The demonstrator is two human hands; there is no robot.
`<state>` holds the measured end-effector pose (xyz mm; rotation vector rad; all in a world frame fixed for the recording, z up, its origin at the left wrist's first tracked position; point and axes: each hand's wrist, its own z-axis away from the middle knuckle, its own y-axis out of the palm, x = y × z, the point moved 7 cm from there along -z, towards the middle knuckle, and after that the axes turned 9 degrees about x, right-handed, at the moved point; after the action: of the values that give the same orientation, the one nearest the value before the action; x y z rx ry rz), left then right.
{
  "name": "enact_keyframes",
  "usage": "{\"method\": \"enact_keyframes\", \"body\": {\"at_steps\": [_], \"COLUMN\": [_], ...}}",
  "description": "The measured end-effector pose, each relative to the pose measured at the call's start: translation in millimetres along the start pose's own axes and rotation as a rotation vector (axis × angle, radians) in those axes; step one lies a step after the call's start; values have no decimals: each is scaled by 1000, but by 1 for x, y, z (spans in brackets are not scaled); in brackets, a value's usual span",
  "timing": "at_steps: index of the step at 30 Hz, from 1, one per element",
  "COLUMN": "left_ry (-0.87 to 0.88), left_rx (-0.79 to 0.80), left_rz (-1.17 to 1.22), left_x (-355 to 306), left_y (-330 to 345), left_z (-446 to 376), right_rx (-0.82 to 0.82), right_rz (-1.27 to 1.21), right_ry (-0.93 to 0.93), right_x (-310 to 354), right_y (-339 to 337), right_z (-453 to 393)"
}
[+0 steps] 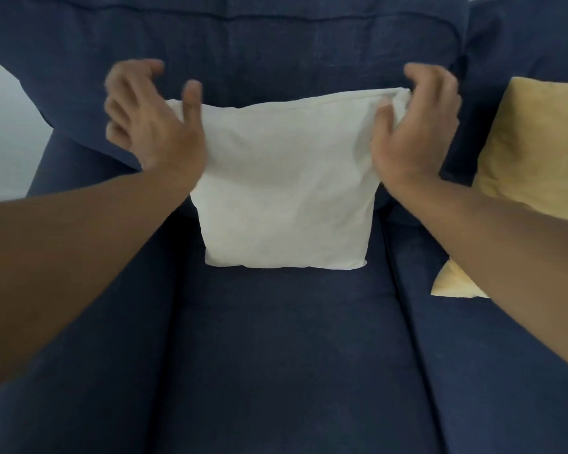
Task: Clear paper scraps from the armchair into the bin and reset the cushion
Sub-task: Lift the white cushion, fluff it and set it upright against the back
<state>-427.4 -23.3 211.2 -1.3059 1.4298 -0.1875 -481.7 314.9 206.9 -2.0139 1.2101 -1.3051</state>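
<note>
A white cushion [284,188] stands upright on the seat of a dark blue armchair [276,355], leaning against the backrest. Two bare arms reach in from the lower corners. The left hand [151,122] is at the cushion's upper left corner, fingers [192,99] spread open and gripping nothing, slightly blurred. The right hand [417,126] has its fingers closed around the cushion's upper right corner, bunching the fabric. A yellow cushion [532,145] sits on the neighbouring blue seat to the right.

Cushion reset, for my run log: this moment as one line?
cushion upright on armchair | left hand open | right hand gripping corner | no scraps seen
</note>
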Motion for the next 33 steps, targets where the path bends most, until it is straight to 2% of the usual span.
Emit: {"method": "enact_keyframes", "body": {"at_steps": [1, 3, 4, 5, 7, 10, 12, 18, 22, 25, 30, 33], "left_ry": [194, 629, 779, 858, 859, 878, 916, 874, 796, 852, 1081, 1002], "left_rx": [58, 254, 347, 410, 459, 451, 448, 426, 404, 408, 484, 508], "left_rz": [-65, -210, -326, -453, -639, -783, -831, -862, -783, -689, -706, -749], "left_x": [-18, -50, -57, -56, -49, -35, -29, -24, -22, -22, -18, -11], "left_y": [6, 32, 47, 63, 80, 86, 86, 82, 72, 65, 77, 84], "left_z": [15, 59, 82, 97, 104, 91, 76, 44, 43, 64, 111, 112], "right_rx": [26, 196, 300, 382, 475, 530, 551, 574, 499, 436, 515, 558], "right_rz": [51, 104, 161, 237, 376, 471, 521, 564, 503, 475, 525, 570], "right_ry": [-173, -445, -521, -562, -549, -439, -391, -316, -369, -461, -633, -638], "right_x": [19, 50, 60, 63, 57, 35, 24, 6, 13, 24, 34, 26], "right_y": [4, 27, 42, 56, 74, 77, 77, 75, 60, 50, 68, 77], "right_z": [10, 36, 50, 60, 69, 60, 50, 19, 23, 47, 98, 105]}}
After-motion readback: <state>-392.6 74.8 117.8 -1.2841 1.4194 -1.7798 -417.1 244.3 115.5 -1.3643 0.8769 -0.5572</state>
